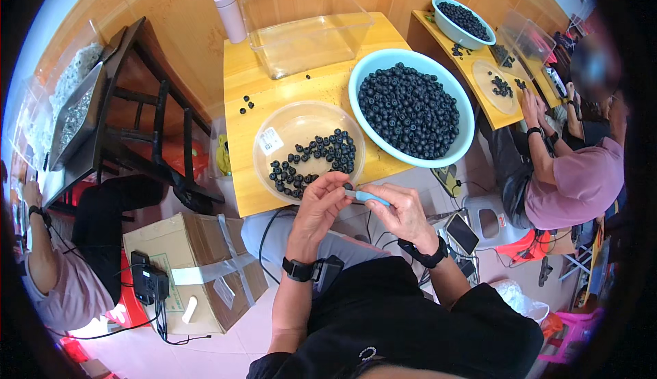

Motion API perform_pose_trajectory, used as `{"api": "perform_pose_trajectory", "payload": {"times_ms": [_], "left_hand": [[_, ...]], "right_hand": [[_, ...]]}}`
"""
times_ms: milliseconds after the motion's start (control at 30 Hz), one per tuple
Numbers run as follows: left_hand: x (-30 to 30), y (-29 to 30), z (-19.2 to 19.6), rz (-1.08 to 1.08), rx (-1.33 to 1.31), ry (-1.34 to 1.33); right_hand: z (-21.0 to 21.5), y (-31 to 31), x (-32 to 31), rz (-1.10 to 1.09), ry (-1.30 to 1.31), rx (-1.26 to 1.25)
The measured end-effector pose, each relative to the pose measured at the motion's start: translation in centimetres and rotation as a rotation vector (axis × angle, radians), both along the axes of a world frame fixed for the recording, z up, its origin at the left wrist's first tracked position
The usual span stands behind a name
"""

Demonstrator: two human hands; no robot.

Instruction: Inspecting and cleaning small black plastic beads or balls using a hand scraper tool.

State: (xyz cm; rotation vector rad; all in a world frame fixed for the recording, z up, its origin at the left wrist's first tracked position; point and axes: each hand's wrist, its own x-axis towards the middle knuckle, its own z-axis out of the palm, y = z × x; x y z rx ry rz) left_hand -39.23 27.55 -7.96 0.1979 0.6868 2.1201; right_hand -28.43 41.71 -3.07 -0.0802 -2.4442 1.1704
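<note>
My left hand [320,205] pinches one dark round blueberry-like piece [348,187] between thumb and fingertips, over the near rim of a shallow clear round tray [277,122]. In my right hand [402,213] is a small tool with a light-blue handle [373,198]; its short greyish tip meets the piece, and its exact kind is not clear. Many similar dark pieces [332,148] lie loose in the tray's right and near parts. Right of the tray stands a wide pale-blue basin [354,92], heaped with the same dark pieces [409,112].
On the yellow table [244,191] stand a clear rectangular bin [308,40] and a pink tumbler [230,18]. A cardboard box [164,242] is at my left. Co-workers sit at both sides; the right one's hands [534,109] are near another tray [487,81] and basin [465,35].
</note>
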Motion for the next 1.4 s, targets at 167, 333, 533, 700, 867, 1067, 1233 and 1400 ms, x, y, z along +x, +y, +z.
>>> {"api": "perform_pose_trajectory", "payload": {"times_ms": [167,333,533,700,867,1067,1233,1400], "left_hand": [[0.0,0.1,-0.5,-0.039,0.048,-0.012],[0.2,0.0,-0.4,-0.046,0.051,-0.035],[0.1,-0.1,-0.3,-0.064,0.08,-0.047],[0.2,-0.5,0.0,-0.079,-0.003,-0.054],[0.5,-0.7,1.6,-0.204,0.167,0.004],[0.9,-0.8,1.1,-0.062,-0.014,-0.071],[0.8,-0.9,-0.1,-0.075,0.033,-0.085],[0.9,-0.6,0.2,-0.061,0.006,-0.102]], "right_hand": [[0.3,0.1,0.2,-0.01,-0.044,0.037],[0.3,0.1,0.2,-0.019,-0.036,0.051],[0.1,0.1,0.3,-0.021,-0.008,0.066],[-0.6,0.6,0.3,0.013,-0.076,0.081],[-2.0,2.6,-0.2,-0.233,-0.107,0.003],[-0.6,0.7,0.3,-0.111,-0.048,-0.122],[0.4,0.0,0.3,-0.022,0.006,-0.092],[0.3,-0.1,0.8,0.008,-0.024,0.022]]}}
